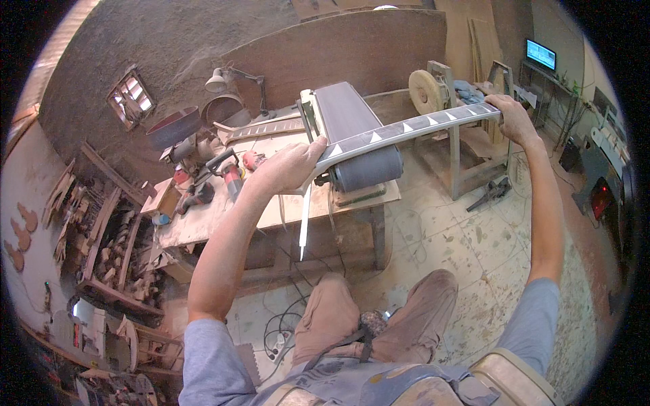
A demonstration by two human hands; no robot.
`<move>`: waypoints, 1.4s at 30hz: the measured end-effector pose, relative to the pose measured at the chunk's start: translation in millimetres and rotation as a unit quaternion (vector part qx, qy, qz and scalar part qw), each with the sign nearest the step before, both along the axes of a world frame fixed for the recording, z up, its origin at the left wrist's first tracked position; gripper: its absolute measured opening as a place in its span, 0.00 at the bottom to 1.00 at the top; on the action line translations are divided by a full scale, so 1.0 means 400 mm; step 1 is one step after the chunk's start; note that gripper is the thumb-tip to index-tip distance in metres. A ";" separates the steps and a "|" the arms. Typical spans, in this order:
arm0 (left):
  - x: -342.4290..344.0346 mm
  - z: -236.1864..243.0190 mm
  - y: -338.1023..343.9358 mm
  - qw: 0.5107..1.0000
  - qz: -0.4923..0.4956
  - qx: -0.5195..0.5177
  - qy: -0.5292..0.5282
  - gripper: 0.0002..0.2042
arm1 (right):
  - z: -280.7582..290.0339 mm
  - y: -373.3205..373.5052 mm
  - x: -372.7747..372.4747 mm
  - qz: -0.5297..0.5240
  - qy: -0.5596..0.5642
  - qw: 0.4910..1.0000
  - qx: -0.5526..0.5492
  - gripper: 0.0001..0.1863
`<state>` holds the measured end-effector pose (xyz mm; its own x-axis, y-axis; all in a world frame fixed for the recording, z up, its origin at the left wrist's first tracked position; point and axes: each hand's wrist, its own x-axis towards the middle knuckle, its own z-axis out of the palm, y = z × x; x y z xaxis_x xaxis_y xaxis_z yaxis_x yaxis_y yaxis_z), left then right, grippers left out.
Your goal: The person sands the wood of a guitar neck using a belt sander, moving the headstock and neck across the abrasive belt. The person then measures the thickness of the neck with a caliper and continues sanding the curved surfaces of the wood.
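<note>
A guitar neck [421, 128] with a dark fretboard, pale edging and white triangular inlays spans the space between my hands. My left hand [295, 162] is closed around its near-left end, beside the belt sander. The far-right end is gripped by my right hand [512, 119], arm stretched out. Just behind and under the neck is the belt sander [342, 108], its wide grey belt running over a front roller [369, 169]. Whether the neck touches the belt I cannot tell. Below my left hand hangs a narrow bright white strip [305, 227]; its upper end is hidden.
The sander stands on a dusty workbench [271, 218], with a red angle grinder [232, 180] and another slotted neck [267, 128] left of it. A buffing wheel [426, 92] on a wooden stand is at the back right. Cables [281, 331] lie near my legs.
</note>
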<state>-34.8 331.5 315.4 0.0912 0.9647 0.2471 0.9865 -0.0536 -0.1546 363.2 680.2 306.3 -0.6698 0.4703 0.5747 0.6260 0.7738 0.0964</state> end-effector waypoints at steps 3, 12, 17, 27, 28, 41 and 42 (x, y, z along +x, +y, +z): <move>0.019 0.009 0.000 0.999 0.011 0.008 0.050 0.19 | -0.022 0.034 0.002 0.003 0.029 0.999 0.038 0.23; 0.041 0.010 0.004 0.996 0.033 0.066 0.052 0.18 | -0.059 0.048 -0.025 -0.060 0.057 0.990 0.113 0.21; 0.043 -0.012 0.025 0.981 0.007 0.192 0.031 0.20 | -0.063 0.058 -0.039 -0.097 0.073 0.983 0.141 0.22; 0.058 -0.016 0.039 0.941 0.008 0.321 0.111 0.17 | -0.106 0.135 -0.025 -0.164 0.107 0.942 0.272 0.24; 0.056 -0.015 0.040 0.946 0.003 0.309 0.099 0.17 | -0.108 0.131 -0.026 -0.172 0.111 0.941 0.270 0.25; 0.020 0.006 0.004 0.995 -0.016 0.063 0.079 0.18 | -0.058 0.071 -0.020 -0.039 0.037 0.993 0.102 0.23; 0.021 0.008 0.008 0.993 -0.018 0.078 0.089 0.15 | -0.063 0.077 -0.026 -0.043 0.041 0.991 0.117 0.23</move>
<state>-26.2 334.7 318.5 0.1815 0.9115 0.3690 0.9403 -0.0510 -0.3364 352.9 711.1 281.0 -0.5803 0.3700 0.7255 0.7012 0.6801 0.2141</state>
